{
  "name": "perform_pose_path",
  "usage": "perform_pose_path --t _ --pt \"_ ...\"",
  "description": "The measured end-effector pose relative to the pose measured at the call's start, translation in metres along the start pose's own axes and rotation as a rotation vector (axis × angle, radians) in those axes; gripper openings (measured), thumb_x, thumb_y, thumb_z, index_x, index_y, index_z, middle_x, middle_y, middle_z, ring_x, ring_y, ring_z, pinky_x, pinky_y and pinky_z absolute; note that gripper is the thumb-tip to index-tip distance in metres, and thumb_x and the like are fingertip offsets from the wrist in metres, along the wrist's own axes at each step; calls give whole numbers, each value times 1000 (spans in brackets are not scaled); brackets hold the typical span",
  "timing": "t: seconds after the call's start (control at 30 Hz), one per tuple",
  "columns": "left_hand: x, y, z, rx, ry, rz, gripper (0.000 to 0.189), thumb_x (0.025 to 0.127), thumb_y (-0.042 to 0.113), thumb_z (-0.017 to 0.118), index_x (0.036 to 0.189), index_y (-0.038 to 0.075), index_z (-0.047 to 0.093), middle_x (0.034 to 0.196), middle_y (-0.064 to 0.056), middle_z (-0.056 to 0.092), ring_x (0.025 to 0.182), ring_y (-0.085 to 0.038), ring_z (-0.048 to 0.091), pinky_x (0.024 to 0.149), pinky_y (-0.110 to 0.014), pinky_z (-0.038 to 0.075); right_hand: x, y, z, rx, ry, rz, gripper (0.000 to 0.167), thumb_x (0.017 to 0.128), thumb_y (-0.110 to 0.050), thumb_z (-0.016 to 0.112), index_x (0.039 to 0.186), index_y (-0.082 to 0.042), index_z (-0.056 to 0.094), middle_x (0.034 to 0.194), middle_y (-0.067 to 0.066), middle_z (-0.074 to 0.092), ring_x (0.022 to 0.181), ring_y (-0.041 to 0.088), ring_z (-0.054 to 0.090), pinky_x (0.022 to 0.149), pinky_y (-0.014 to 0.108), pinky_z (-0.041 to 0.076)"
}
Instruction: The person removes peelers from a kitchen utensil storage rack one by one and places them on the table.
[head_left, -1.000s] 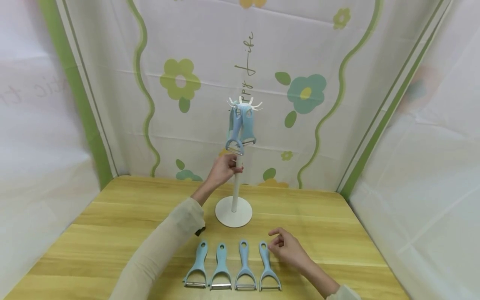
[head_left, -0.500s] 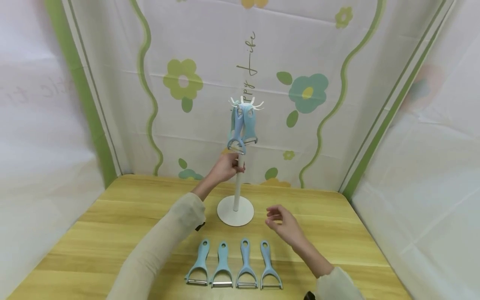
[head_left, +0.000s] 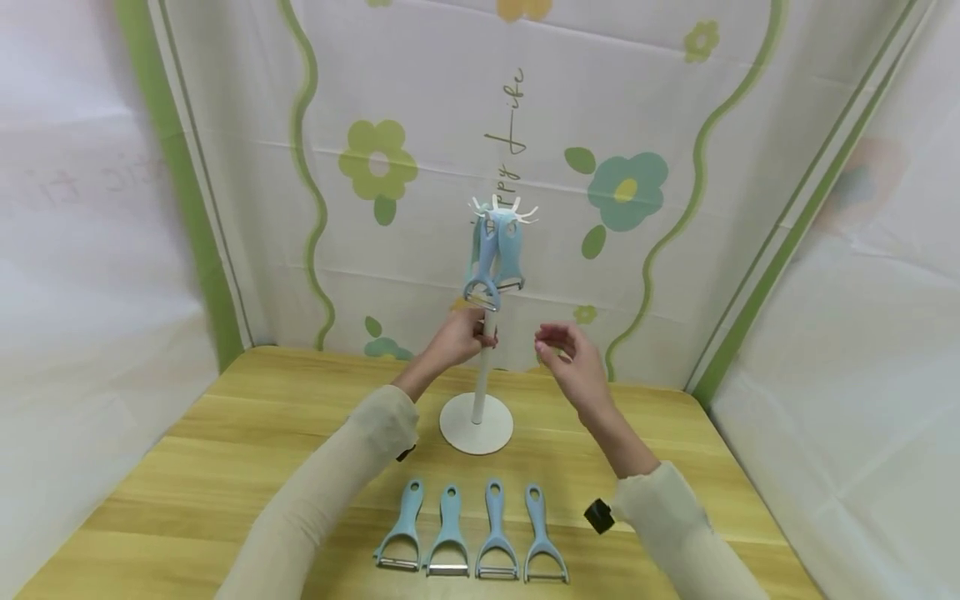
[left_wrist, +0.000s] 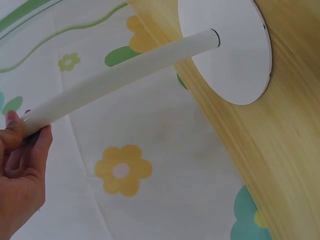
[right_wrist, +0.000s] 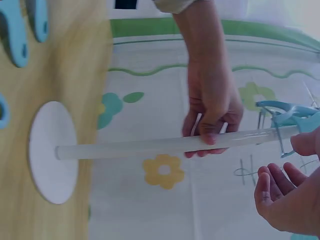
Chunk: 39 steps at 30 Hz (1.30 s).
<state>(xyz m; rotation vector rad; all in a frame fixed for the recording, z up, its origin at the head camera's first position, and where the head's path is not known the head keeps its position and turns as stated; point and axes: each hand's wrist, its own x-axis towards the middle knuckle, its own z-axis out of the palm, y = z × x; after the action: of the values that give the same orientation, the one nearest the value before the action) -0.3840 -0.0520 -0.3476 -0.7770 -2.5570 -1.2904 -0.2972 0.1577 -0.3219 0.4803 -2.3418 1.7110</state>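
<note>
A person's left hand (head_left: 459, 336) grips the smooth, round pole (head_left: 483, 371) of a white stand (head_left: 491, 437), a steady hold that should keep it upright; in front of the stand lie four bluish, metal-bladed Y-shaped peelers (head_left: 495, 510), while hung peelers (head_left: 487, 250) dangle near its top; right of the stand, the right hand (head_left: 579, 367), fingers loosely curved, holds nothing.
</note>
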Motion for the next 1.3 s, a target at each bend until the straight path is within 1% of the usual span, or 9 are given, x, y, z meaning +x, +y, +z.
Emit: perform_pose_path --t 0.13,0.23,0.4,0.47,0.6,0.73,0.97,1.1,1.3 --pt "1 1 1 18 2 5 8 91 -7 63 99 -6 64 90 -17 72 81 -23 74 74 -31 61 14 -19 2 8 28 -58 36 99 -11 61 132 0 53 128 18 61 122 27 59 109 44 46" --pt "0 1 1 20 13 10 8 90 -10 61 97 -5 63 87 -16 71 77 -20 72 71 -29 60 24 -32 5 -7 37 -90 38 99 -13 62 134 -1 53 130 16 61 125 27 58 110 46 46" --pt "0 1 2 5 31 21 16 86 -16 56 96 -5 61 86 -15 69 74 -17 69 67 -25 58 40 -50 10 -43 43 -134 43 98 -16 63 138 -4 52 134 14 61 127 26 58 109 46 46" --pt "1 1 2 2 35 26 16 86 -16 56 96 -5 61 85 -15 69 73 -17 69 66 -24 57 46 -55 11 -63 52 -148 44 98 -18 64 138 -5 53 135 14 60 127 25 58 109 46 47" --pt "0 1 2 14 41 36 14 86 -15 58 94 -5 62 84 -15 69 71 -17 69 64 -23 55 56 -62 14 -90 75 -170 45 97 -18 66 138 -5 53 136 14 60 128 25 57 108 44 48" --pt "0 1 2 37 45 44 12 86 -14 59 92 -4 62 83 -15 70 71 -17 69 64 -23 56 63 -66 16 -97 86 -169 43 96 -17 67 135 -5 55 133 12 62 125 25 58 106 43 49" --pt "-1 3 2 24 56 40 16 85 -16 59 95 -3 60 84 -14 69 72 -17 69 67 -26 58 68 -70 19 -88 88 -121 35 97 -16 65 129 -3 57 115 15 63 111 25 60 102 42 52" --pt "-1 3 2 27 51 25 16 85 -16 59 95 -3 61 84 -14 69 73 -17 69 68 -28 59 71 -74 19 -91 92 -95 30 98 -13 63 125 0 61 109 15 61 105 23 57 94 36 53" --pt "-1 4 2 42 39 -1 14 87 -14 60 96 -3 61 85 -14 69 74 -17 69 70 -29 60 73 -77 18 -82 79 -72 21 100 -12 60 113 4 63 104 13 61 97 18 54 82 26 49"
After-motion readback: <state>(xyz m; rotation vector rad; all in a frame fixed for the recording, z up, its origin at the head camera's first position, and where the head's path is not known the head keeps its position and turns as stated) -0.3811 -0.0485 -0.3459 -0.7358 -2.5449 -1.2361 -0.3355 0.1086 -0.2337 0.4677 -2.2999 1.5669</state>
